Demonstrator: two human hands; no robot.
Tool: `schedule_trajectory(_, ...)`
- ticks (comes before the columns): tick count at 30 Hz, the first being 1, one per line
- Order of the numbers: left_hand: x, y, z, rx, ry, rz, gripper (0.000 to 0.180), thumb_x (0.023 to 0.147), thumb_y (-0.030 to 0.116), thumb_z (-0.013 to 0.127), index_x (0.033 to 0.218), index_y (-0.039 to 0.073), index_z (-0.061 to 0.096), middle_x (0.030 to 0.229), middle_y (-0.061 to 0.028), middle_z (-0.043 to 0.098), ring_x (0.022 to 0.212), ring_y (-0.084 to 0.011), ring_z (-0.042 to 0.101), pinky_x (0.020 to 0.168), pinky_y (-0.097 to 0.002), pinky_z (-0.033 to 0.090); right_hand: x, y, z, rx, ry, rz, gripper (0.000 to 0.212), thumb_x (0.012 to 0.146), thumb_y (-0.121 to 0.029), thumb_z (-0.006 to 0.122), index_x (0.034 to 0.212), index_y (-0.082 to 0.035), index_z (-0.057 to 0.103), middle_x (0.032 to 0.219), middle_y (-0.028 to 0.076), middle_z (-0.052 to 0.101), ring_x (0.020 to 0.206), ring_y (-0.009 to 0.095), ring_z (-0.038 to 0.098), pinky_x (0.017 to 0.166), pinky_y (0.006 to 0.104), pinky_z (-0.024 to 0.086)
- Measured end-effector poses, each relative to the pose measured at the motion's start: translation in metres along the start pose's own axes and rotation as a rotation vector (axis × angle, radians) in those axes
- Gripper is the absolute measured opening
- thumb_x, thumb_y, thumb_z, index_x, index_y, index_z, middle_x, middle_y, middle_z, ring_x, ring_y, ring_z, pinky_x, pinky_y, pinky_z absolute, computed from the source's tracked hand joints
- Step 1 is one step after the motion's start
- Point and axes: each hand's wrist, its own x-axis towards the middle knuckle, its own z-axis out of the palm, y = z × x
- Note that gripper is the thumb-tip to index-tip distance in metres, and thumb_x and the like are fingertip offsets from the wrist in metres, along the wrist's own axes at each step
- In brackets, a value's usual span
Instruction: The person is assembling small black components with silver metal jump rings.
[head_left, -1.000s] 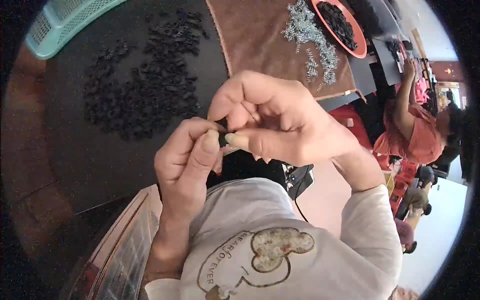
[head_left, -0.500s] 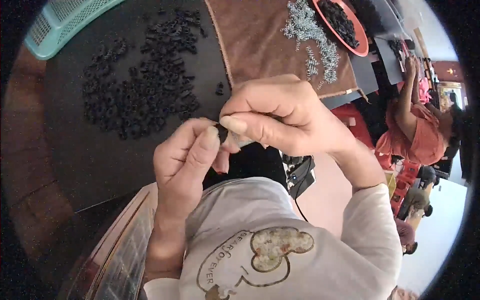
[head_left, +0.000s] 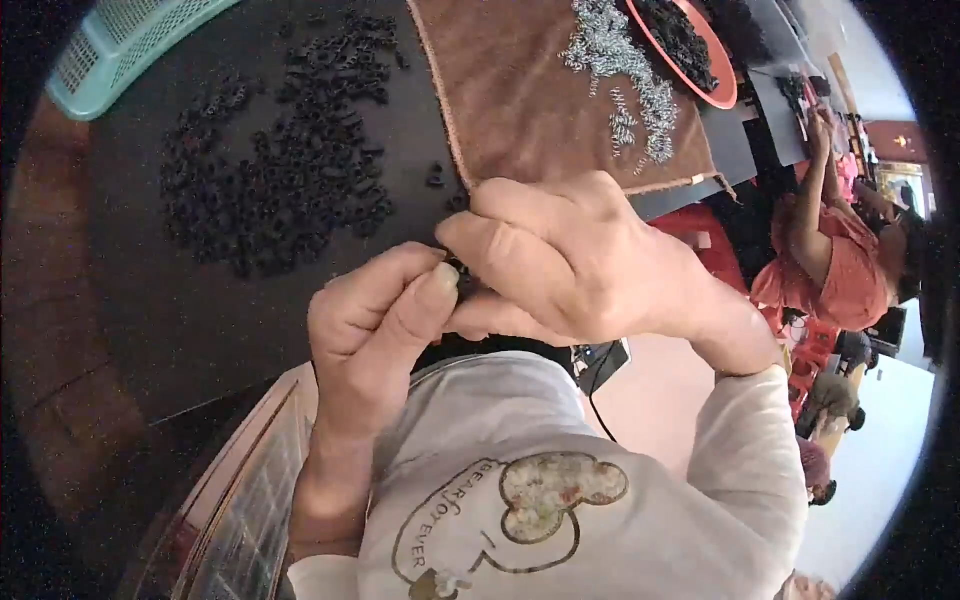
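Between the thumb and forefinger of my left hand point(head_left: 375, 325) is a small black plastic part point(head_left: 459, 270), mostly covered by fingers. My right hand point(head_left: 590, 265) closes on it from the other side, knuckles upward, its fingers curled and the thumb underneath. What else may sit inside the right fingers is hidden. Both hands are held together in front of my body, above the near edge of the dark table. Many similar black parts point(head_left: 290, 180) lie scattered to the left, and a few lie near the cloth edge by my right fingers.
Small metal coil springs point(head_left: 650, 95) lie heaped on a brown cloth point(head_left: 520, 90). An orange-red bowl point(head_left: 728, 85) of black pieces stands at the far right, a teal plastic basket point(head_left: 120, 75) at the far left. A person in a reddish top point(head_left: 840, 270) works to the right; others are beyond.
My right hand has turned over and curled, so its knuckles now face up and its thumb is lower. The left hand has shifted slightly right, still pinching the black part.
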Motion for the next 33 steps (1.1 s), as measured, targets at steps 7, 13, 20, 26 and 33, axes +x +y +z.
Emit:
schedule_trajectory(7, -0.002, 0.001, -0.001, 0.041, 0.03, -0.029, 0.023, 0.097, 0.014, 0.057, 0.084, -0.003, 0.065, 0.068, -0.0033, 0.063, 0.061, -0.0063, 0.054, 0.055, -0.0214, 0.041, -0.004, 0.002, 0.011, -0.022, 0.058, -0.084, 0.032, 0.073, -0.026, 0.072, 0.082, -0.002, 0.053, 0.073, 0.008, 0.048, 0.054, 0.023, 0.057, 0.043, 0.0344, 0.047)
schedule_trajectory(13, -0.002, -0.003, -0.004, 0.024, -0.02, 0.0, 0.021, 0.096, 0.013, 0.057, 0.084, -0.003, 0.065, 0.073, -0.0045, 0.064, 0.063, -0.0075, 0.056, 0.056, -0.0223, 0.042, -0.011, 0.0, 0.014, -0.049, 0.136, -0.105, 0.029, 0.075, -0.026, 0.07, 0.079, -0.004, 0.053, 0.072, 0.007, 0.048, 0.053, 0.022, 0.056, 0.042, 0.0337, 0.047)
schedule_trajectory(20, -0.003, -0.007, -0.001, 0.11, -0.115, 0.086, 0.022, 0.096, 0.015, 0.056, 0.09, -0.004, 0.066, 0.082, -0.0088, 0.067, 0.066, -0.0119, 0.064, 0.057, -0.0238, 0.047, -0.043, 0.042, -0.045, -0.221, 0.217, 0.339, 0.035, 0.079, -0.025, 0.078, 0.093, 0.003, 0.063, 0.074, 0.013, 0.058, 0.064, 0.027, 0.061, 0.058, 0.0351, 0.049)
schedule_trajectory(26, -0.003, -0.004, 0.004, 0.186, -0.125, 0.008, 0.025, 0.097, 0.016, 0.054, 0.085, -0.004, 0.065, 0.081, -0.0086, 0.067, 0.062, -0.0096, 0.062, 0.052, -0.0216, 0.044, -0.114, 0.145, -0.114, -0.337, 0.416, 0.818, 0.041, 0.09, -0.028, 0.066, 0.114, 0.005, 0.062, 0.087, 0.009, 0.067, 0.074, 0.014, 0.06, 0.07, 0.03, 0.05)
schedule_trajectory(33, -0.003, -0.001, 0.001, 0.18, -0.096, 0.006, 0.027, 0.098, 0.016, 0.052, 0.084, -0.003, 0.065, 0.08, -0.0084, 0.067, 0.062, -0.0093, 0.062, 0.052, -0.0212, 0.044, -0.128, 0.186, -0.134, 0.037, 0.277, 1.129, 0.038, 0.093, -0.022, 0.06, 0.121, 0.003, 0.06, 0.092, 0.003, 0.066, 0.073, 0.008, 0.058, 0.066, 0.0223, 0.048)
